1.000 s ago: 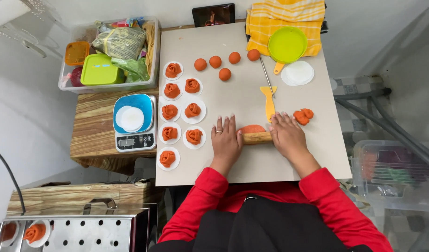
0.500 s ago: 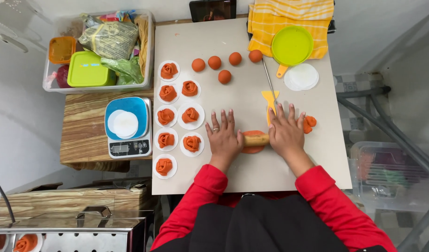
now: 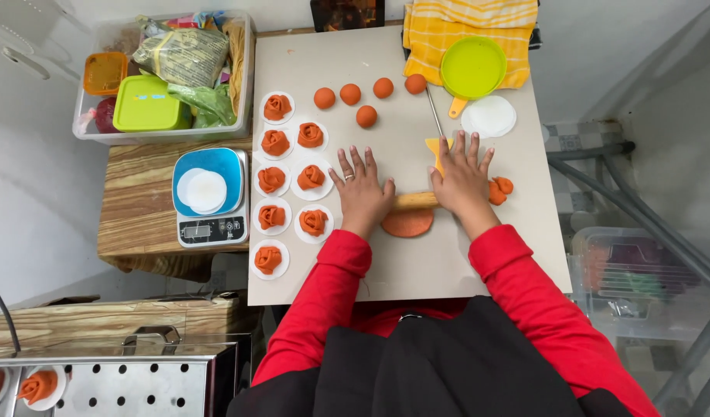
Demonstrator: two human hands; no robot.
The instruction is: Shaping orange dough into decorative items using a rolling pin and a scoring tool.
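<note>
Both hands are flat on a wooden rolling pin in the middle of the frame, fingers spread out and palms pressing down, not curled around it. The left hand sits on the pin's left end and the right hand on its right end, apart from each other with a bit of bare pin showing between them. Just below the pin there's a flat orange dough disc on the bench, touching or partly under the pin. A couple of small dough bits lie just right of the right hand. Left of the hands are two columns of dough roses on little white rounds. Five dough balls sit above the hands toward the top of the frame. A yellow scraper pokes out above the right hand's fingers. A scale with a blue bowl is off at the left.
</note>
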